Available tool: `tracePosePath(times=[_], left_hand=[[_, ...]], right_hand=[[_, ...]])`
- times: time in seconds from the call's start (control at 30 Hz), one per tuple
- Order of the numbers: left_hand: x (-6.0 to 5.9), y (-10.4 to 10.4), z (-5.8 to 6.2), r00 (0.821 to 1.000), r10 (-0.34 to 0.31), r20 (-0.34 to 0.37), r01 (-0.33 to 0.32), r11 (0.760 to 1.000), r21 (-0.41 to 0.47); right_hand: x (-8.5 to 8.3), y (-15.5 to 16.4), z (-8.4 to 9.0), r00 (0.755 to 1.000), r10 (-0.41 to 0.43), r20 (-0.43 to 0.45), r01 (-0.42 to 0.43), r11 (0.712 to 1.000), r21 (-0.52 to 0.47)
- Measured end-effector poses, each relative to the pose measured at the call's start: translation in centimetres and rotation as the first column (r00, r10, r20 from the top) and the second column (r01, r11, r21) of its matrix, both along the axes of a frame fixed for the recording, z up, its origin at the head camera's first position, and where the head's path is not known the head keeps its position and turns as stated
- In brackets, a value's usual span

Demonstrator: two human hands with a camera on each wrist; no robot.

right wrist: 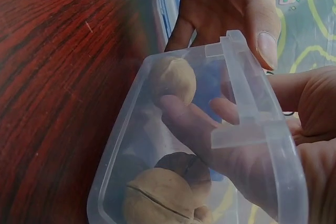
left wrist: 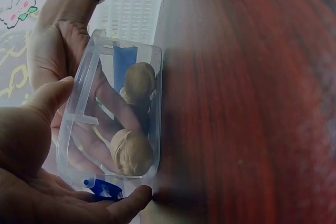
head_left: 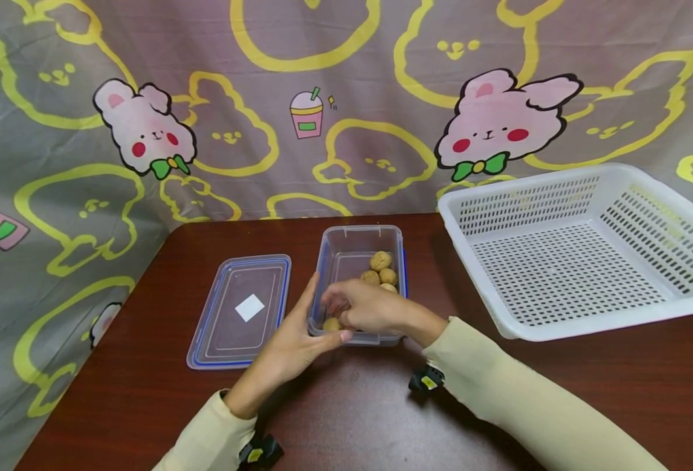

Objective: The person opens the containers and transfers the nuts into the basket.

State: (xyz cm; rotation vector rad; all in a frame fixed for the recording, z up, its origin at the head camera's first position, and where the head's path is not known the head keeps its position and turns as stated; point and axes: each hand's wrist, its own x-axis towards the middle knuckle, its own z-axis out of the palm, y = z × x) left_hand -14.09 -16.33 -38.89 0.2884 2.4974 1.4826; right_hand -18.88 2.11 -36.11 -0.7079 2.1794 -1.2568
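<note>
A clear plastic box (head_left: 346, 245) with blue side clips stands on the table, several walnuts (head_left: 380, 261) along its right side. My left hand (head_left: 296, 340) rests against the box's near left corner, fingers along the left wall and thumb across the front. Inside the box is my right hand (head_left: 376, 307), reaching over the front rim. One of its fingertips touches a single walnut (right wrist: 176, 80) in the near left corner. The left wrist view also shows that walnut (left wrist: 131, 152) through the clear wall, with no finger curled round it.
A clear lid (head_left: 223, 333) with a blue seal and a white label lies left of the box. To the right sits a large white slotted basket (head_left: 564, 275). A patterned cloth (head_left: 352, 98) hangs behind the dark wooden table (head_left: 358, 405).
</note>
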Motion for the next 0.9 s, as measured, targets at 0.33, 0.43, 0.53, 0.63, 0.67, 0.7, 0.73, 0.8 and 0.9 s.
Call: tracePosePath(times=[0.33, 0.43, 0.53, 0.63, 0.67, 0.7, 0.73, 0.8, 0.9], left_hand=[[-0.06, -0.01, 0.01, 1.0, 0.005, 0.01, -0.005, 1.0, 0.009], [-0.03, 0.05, 0.04, 1.0, 0.009, 0.018, -0.009, 1.0, 0.009], [0.01, 0.05, 0.08, 1.0, 0.014, 0.027, -0.013, 1.0, -0.005], [0.06, 0.03, 0.12, 0.999, 0.015, 0.032, -0.014, 1.0, -0.017], [0.07, 0.02, 0.14, 0.999, 0.014, 0.031, -0.014, 1.0, -0.019], [0.08, 0.0, 0.17, 0.999, 0.014, 0.03, -0.013, 1.0, -0.021], [0.1, -0.02, 0.19, 0.999, 0.012, 0.031, -0.012, 1.0, -0.022], [0.09, -0.02, 0.21, 1.0, 0.01, 0.027, -0.009, 1.0, -0.022], [0.07, -0.05, 0.22, 1.0, 0.007, 0.026, -0.007, 1.0, -0.026]], right_hand=[[0.05, -0.32, -0.11, 0.998, -0.008, 0.065, 0.009, 1.0, -0.019], [0.08, -0.35, -0.13, 0.997, -0.01, 0.076, 0.011, 1.0, -0.016], [0.0, -0.34, -0.22, 0.994, -0.015, 0.108, 0.018, 1.0, -0.021], [-0.22, -0.28, -0.42, 0.989, -0.014, 0.148, 0.021, 0.999, -0.041], [-0.29, -0.25, -0.52, 0.987, -0.013, 0.162, 0.021, 0.999, -0.048], [-0.37, -0.23, -0.58, 0.986, -0.01, 0.169, 0.019, 0.998, -0.053], [-0.42, -0.19, -0.62, 0.984, -0.008, 0.176, 0.018, 0.998, -0.057], [-0.5, -0.13, -0.69, 0.983, -0.002, 0.183, 0.014, 0.998, -0.066], [-0.53, -0.04, -0.68, 0.981, 0.011, 0.194, 0.005, 0.997, -0.081]])
